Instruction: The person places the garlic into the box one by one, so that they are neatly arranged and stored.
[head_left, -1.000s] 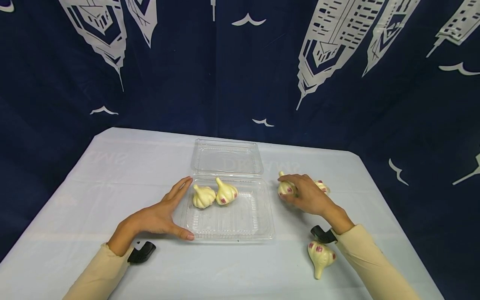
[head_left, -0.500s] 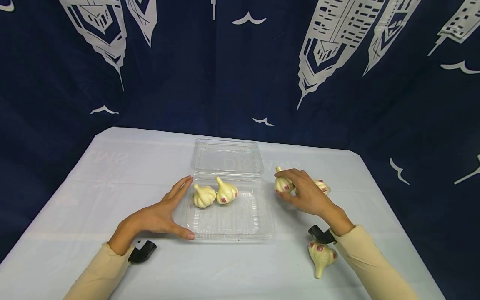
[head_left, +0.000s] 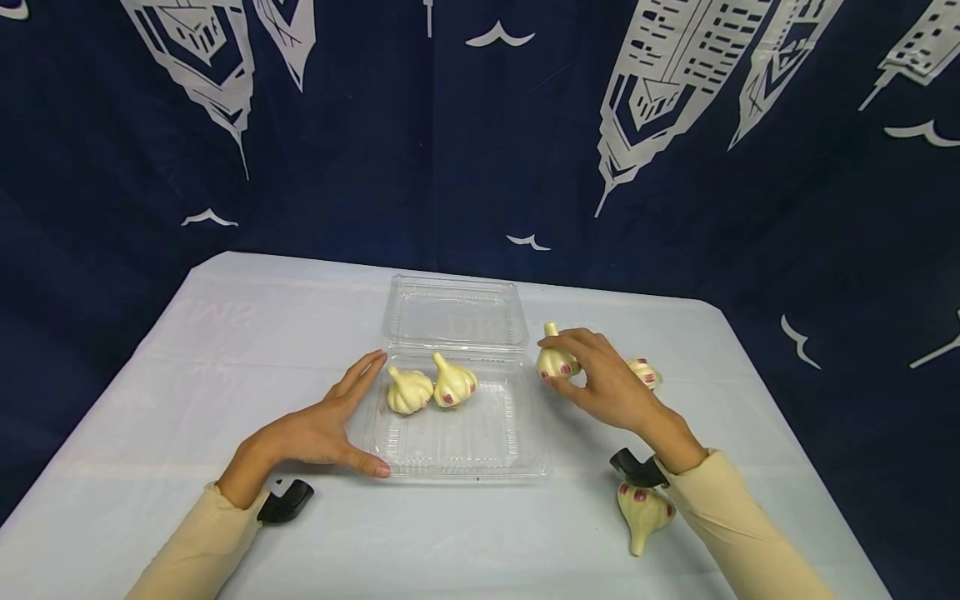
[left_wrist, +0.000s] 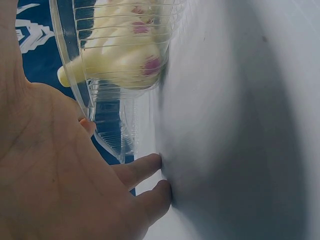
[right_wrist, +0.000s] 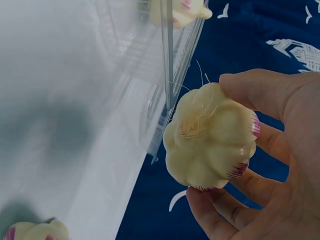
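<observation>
A clear plastic clamshell container [head_left: 457,446] lies with its lid [head_left: 457,312] folded back. Two garlic bulbs [head_left: 454,385] sit side by side at the left of its base. My left hand [head_left: 326,429] spreads its fingers along the container's left edge, with two fingertips [left_wrist: 145,167] down on the table in the left wrist view. To the right of the container, my right hand [head_left: 611,383] pinches a garlic bulb [head_left: 553,363] between thumb and fingers, stem up. The right wrist view shows the rooty underside of this held bulb [right_wrist: 210,137], raised off the table.
Another garlic bulb [head_left: 643,372] lies behind the right hand, partly hidden. One more bulb [head_left: 643,515] rests near the right forearm, below the black wrist camera [head_left: 637,468]. A white cloth covers the table [head_left: 225,367]; a dark blue printed curtain [head_left: 360,167] hangs behind it.
My right hand has lifted the garlic bulb and carried it a little left and up, towards the container. The left hand stays where it was.
</observation>
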